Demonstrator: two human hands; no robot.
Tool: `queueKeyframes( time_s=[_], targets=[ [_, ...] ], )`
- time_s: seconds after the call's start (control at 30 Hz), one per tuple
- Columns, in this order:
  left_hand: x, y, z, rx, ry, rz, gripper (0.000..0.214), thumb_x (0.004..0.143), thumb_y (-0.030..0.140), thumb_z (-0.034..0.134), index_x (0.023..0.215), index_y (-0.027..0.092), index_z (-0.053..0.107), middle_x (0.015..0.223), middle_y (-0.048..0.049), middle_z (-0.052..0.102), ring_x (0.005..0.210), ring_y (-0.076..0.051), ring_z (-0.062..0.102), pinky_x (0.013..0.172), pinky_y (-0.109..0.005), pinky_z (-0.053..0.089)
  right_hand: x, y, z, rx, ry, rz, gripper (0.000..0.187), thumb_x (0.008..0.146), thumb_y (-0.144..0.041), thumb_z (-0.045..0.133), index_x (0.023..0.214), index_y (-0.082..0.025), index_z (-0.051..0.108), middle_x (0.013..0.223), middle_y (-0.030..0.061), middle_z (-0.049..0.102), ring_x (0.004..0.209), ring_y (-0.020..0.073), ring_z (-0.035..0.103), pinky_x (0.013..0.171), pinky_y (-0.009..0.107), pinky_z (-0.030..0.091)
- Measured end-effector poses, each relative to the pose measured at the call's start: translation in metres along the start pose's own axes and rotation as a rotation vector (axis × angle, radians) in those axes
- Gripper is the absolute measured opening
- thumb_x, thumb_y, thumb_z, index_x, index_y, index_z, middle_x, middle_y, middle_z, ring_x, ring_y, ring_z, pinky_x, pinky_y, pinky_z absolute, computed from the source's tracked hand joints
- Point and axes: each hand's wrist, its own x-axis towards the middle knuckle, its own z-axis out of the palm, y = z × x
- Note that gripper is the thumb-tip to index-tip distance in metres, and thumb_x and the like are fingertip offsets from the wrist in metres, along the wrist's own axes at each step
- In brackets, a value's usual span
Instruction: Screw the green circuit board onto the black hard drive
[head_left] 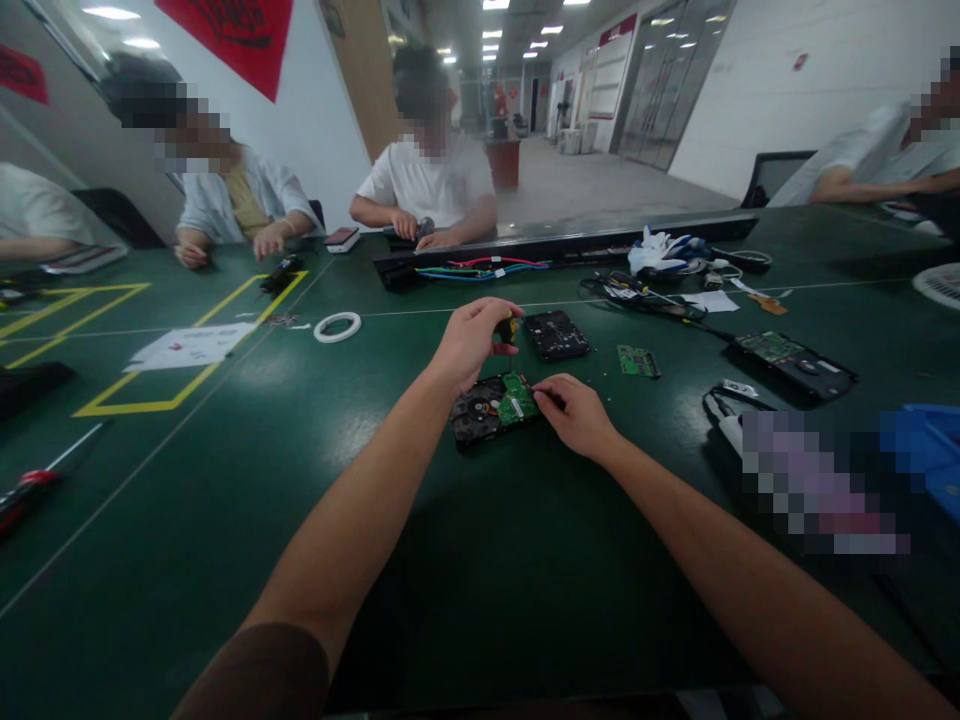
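Observation:
A black hard drive [472, 425] with a green circuit board [516, 402] on its upper face lies on the green table in front of me. My left hand [478, 340] is closed around the dark, yellow-marked handle of a screwdriver [509, 328], held upright above the board. The screwdriver's tip is too small to make out. At the drive's right edge, my right hand [574, 410] has its thumb and forefinger pinched together by the board; what lies between them, if anything, is hidden. Just behind sits a second black hard drive [556, 335].
A loose circuit board [637, 361] and another hard drive [795, 365] lie to the right. White tape [337, 327] and a red-handled screwdriver [34, 490] are on the left. A long black cable trough [570, 255] runs across the back, with gloves [664, 250] near it. Other people sit beyond.

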Motion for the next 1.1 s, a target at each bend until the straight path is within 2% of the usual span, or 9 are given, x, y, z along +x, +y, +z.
queueKeyframes(
  time_s=[0.13,0.27,0.47,0.7,0.97,1.1],
  targets=[
    [0.0001,-0.0009,-0.0011,0.008,-0.013,-0.004,0.017,0.083,0.03,0.061,0.085,0.017,0.072,0.095,-0.0093,0.067,0.086,-0.018,0.063,0.054,-0.022,0.053,-0.0001,0.0004,0.0,-0.012,0.0,0.003,0.02,0.099,-0.03,0.058,0.109,-0.022,0.073,0.106,0.0083,0.07,0.094,0.0219,0.066,0.079,0.036,0.053],
    [0.0005,-0.0018,-0.0022,-0.026,-0.012,-0.019,0.016,0.084,0.029,0.059,0.088,0.017,0.069,0.087,-0.0076,0.066,0.083,-0.019,0.065,0.057,-0.026,0.056,-0.0004,0.0012,0.0006,-0.019,-0.001,0.001,0.021,0.099,-0.03,0.057,0.11,-0.022,0.073,0.107,0.0082,0.07,0.095,0.0218,0.065,0.079,0.036,0.053],
    [-0.0001,-0.0001,-0.0001,-0.107,0.004,-0.048,0.01,0.086,0.026,0.059,0.092,0.018,0.061,0.084,-0.006,0.068,0.081,-0.018,0.067,0.069,-0.034,0.062,-0.0004,0.0022,0.0016,-0.005,0.007,-0.004,0.02,0.099,-0.03,0.058,0.11,-0.022,0.073,0.107,0.0083,0.07,0.096,0.022,0.066,0.081,0.036,0.053],
    [0.0007,-0.0002,0.0012,-0.128,0.013,-0.042,0.008,0.09,0.024,0.059,0.087,0.018,0.061,0.089,-0.0067,0.069,0.085,-0.017,0.069,0.08,-0.036,0.062,-0.0005,0.0039,0.0026,0.0,0.016,-0.011,0.02,0.098,-0.03,0.058,0.109,-0.022,0.073,0.108,0.0084,0.071,0.098,0.0228,0.066,0.083,0.037,0.054],
    [0.0013,-0.0055,0.0032,-0.118,-0.029,-0.022,0.017,0.09,0.032,0.07,0.088,0.018,0.062,0.088,-0.0047,0.068,0.086,-0.015,0.067,0.08,-0.034,0.061,-0.0002,0.001,0.0017,0.003,0.022,-0.021,0.019,0.098,-0.029,0.059,0.109,-0.021,0.073,0.107,0.0087,0.07,0.099,0.0235,0.067,0.087,0.038,0.054],
    [0.0012,-0.0048,0.0027,-0.069,0.002,-0.014,0.013,0.089,0.03,0.07,0.086,0.019,0.066,0.09,-0.0045,0.067,0.084,-0.014,0.065,0.071,-0.028,0.059,0.0002,0.0001,0.0006,-0.016,0.005,-0.014,0.02,0.099,-0.029,0.058,0.109,-0.022,0.073,0.106,0.0085,0.07,0.099,0.0233,0.066,0.085,0.038,0.054]
  ],
)
